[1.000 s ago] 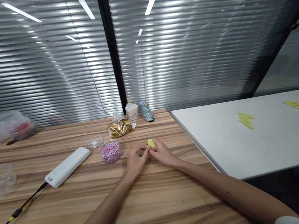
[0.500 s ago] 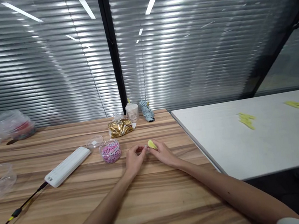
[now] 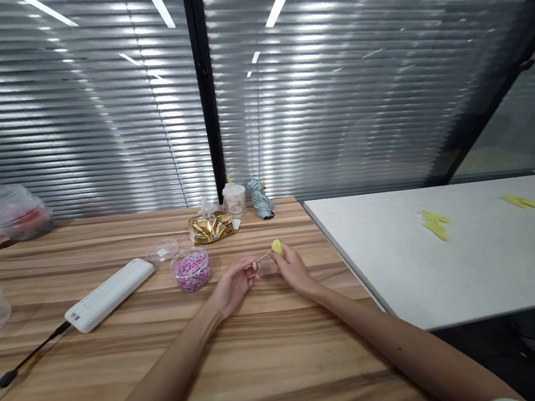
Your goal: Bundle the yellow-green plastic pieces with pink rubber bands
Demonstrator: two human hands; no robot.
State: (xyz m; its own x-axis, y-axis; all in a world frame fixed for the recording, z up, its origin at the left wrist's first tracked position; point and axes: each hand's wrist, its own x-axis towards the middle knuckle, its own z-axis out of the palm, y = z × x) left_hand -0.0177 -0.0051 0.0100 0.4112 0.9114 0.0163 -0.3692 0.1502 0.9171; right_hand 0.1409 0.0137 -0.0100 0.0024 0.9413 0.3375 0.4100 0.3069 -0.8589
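Observation:
My right hand [image 3: 294,270] is closed around a soft yellow bundle [image 3: 277,247], whose top sticks out above the fingers. My left hand [image 3: 235,285] pinches one end of a thin pale elastic band [image 3: 264,257]. That band is drawn taut across the gap to the right fingertips; how it meets the bundle is too small to make out. Left of my hands stands a round clear tub [image 3: 191,271] full of small pink and purple elastic bands. Its clear lid [image 3: 163,251] lies just behind it.
A white power strip [image 3: 110,295] with a black cable lies at left. At the back are a gold foil packet [image 3: 211,227], a white paper cup [image 3: 234,199] and a crumpled blue-grey wrapper [image 3: 260,199]. Yellow strips [image 3: 435,224] lie on the adjoining white table [image 3: 370,240].
My hands have moved apart, the left one going left and opening out somewhat. A thin band now shows stretched between them. The yellow bundle stays in my right hand.

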